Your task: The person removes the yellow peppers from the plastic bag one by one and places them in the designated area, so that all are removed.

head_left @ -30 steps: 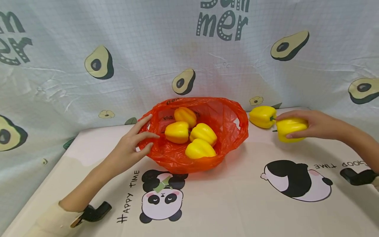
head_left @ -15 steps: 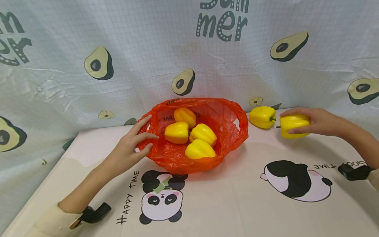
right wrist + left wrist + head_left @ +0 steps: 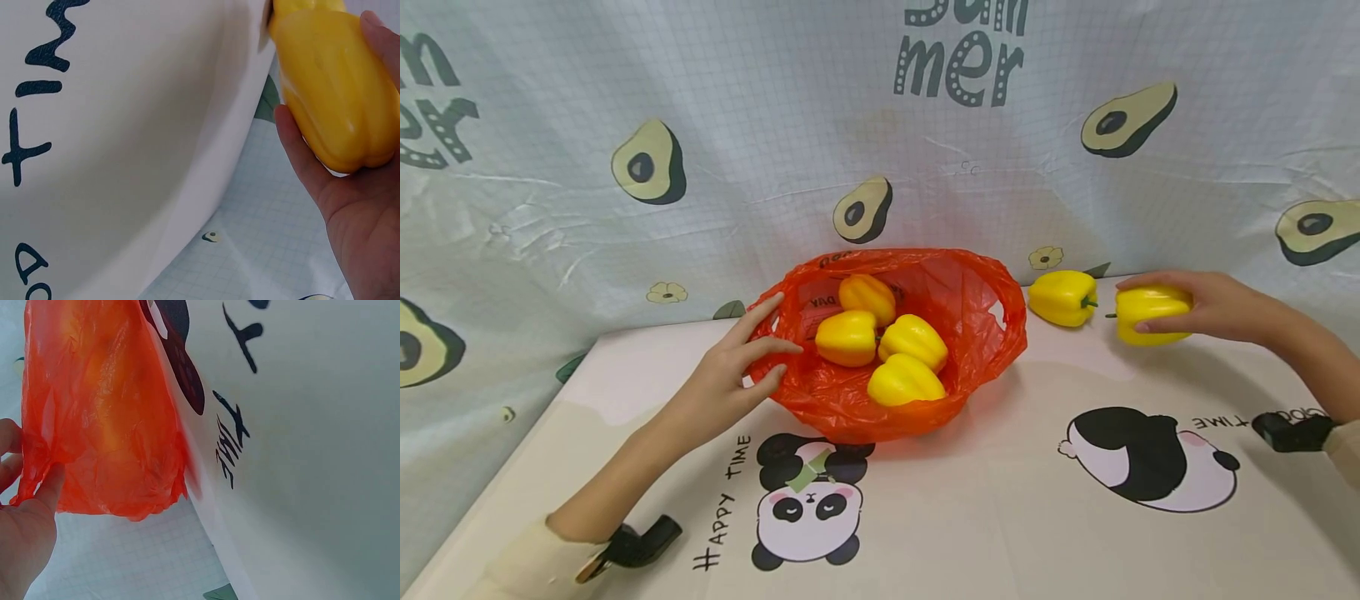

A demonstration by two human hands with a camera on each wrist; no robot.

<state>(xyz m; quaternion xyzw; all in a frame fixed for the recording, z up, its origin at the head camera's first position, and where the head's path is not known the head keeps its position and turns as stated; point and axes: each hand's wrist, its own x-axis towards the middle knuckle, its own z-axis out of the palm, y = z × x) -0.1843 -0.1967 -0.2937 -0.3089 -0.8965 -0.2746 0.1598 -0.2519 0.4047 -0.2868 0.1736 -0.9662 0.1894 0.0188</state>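
My right hand (image 3: 1213, 308) grips a yellow bell pepper (image 3: 1150, 315) at the table's back right, its green stem pointing left. A shadow shows beneath it. In the right wrist view the thumb and a finger lie on opposite sides of this bell pepper (image 3: 340, 87). My left hand (image 3: 726, 375) rests at the left rim of a red plastic bag (image 3: 887, 425), fingers spread over the edge. The left wrist view shows the thumb against the bag (image 3: 112, 444). Several yellow bell peppers (image 3: 846, 337) lie inside the wide-mouthed bag. Another bell pepper (image 3: 1062, 297) sits right of it.
The pale tablecloth (image 3: 1000, 517) carries panda prints and lettering. Behind the table's back edge hangs a white sheet (image 3: 760, 108) with avocado prints. Black wrist mounts (image 3: 640, 542) are worn on both forearms.
My right hand has lifted the bell pepper slightly and shifted it a little right, away from the other loose one. My left hand and the bag have stayed in place.
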